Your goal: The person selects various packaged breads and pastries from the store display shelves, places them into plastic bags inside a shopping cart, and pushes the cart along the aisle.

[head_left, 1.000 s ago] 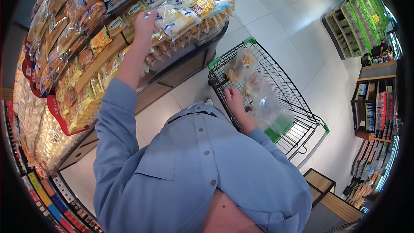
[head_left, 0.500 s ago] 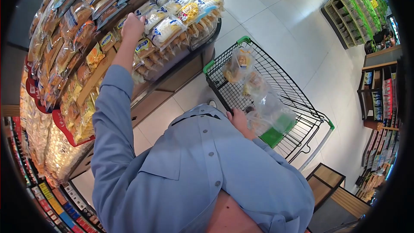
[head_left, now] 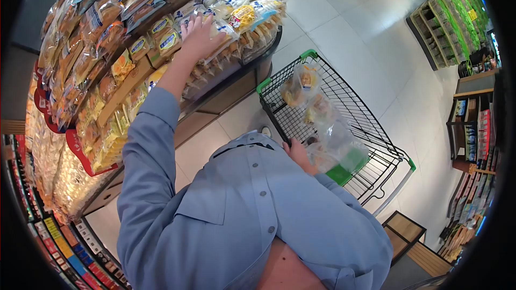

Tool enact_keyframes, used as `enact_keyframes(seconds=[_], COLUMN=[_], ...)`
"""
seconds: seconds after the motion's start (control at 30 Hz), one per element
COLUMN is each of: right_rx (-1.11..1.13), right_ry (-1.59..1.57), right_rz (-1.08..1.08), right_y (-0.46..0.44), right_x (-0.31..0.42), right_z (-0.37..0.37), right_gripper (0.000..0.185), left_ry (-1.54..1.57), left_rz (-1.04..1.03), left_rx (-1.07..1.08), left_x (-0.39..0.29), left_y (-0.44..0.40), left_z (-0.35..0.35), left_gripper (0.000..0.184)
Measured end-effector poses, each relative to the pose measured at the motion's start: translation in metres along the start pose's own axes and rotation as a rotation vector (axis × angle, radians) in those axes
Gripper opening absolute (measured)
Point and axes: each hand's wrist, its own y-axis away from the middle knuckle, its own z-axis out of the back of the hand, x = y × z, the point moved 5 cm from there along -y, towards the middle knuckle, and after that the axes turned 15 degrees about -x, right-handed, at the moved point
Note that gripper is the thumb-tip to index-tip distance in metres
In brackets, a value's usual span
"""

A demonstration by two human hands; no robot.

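Observation:
My left hand (head_left: 201, 38) reaches out over the bread display with its fingers spread, resting on or just above white-and-clear wrapped bread packs (head_left: 221, 36). Whether it touches them I cannot tell. Left of its wrist lie small packs with yellow-and-blue labels (head_left: 168, 40). My right hand (head_left: 299, 154) is closed on the near side rim of a black wire shopping cart (head_left: 352, 88) with green corners. Inside the cart, close to that hand, are clear plastic bags (head_left: 339, 138) and bagged bread (head_left: 306, 78).
The tiered bread display (head_left: 80, 70) fills the left side, its dark edge (head_left: 236, 78) facing the cart. Pale floor tiles (head_left: 371, 27) lie beyond the cart. A green-trimmed rack (head_left: 449, 24) and stocked shelves (head_left: 473, 129) stand at the right.
My left hand has moved right and slightly toward me across the packs, and its fingers have opened from a curled shape. My right hand stays on the cart; the view has shifted slightly.

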Motion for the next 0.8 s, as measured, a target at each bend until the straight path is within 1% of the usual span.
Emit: enact_keyframes(seconds=[0.07, 0.13, 0.27, 0.57, 0.63, 0.67, 0.73, 0.8], right_rx=[0.016, 0.019, 0.019, 0.055, 0.034, 0.013, 0.037, 0.059], right_ry=[-0.046, -0.037, -0.042, -0.005, -0.026, -0.047, -0.035, -0.019], right_rz=[-0.030, -0.024, -0.014, -0.026, -0.020, -0.010, -0.023, -0.033], right_y=[0.001, 0.001, 0.001, 0.002, 0.003, 0.003, 0.003, 0.003], right_x=[-0.004, -0.005, -0.006, -0.002, -0.003, -0.003, -0.003, -0.003], right_z=[-0.003, -0.005, -0.006, -0.002, -0.004, -0.004, -0.005, -0.006], right_gripper=[0.040, 0.040, 0.041, 0.040, 0.040, 0.039, 0.040, 0.041], left_ry=[0.004, 0.008, 0.044, -0.013, 0.079, 0.078, 0.477, 0.754], left_rz=[-0.016, -0.047, -0.046, -0.118, -0.166, -0.163, -0.262, -0.206], left_rx=[-0.013, 0.048, 0.043, -0.046, -0.227, -0.227, -0.366, -0.317], left_x=[0.003, 0.004, 0.006, 0.006, -0.002, -0.005, -0.024, -0.043], left_y=[0.002, 0.001, 0.003, 0.010, 0.013, 0.018, 0.036, 0.068], left_z=[-0.001, -0.003, -0.005, -0.008, 0.005, 0.008, 0.037, 0.060], left_gripper=[0.069, 0.072, 0.072, 0.067, 0.061, 0.061, 0.051, 0.039])
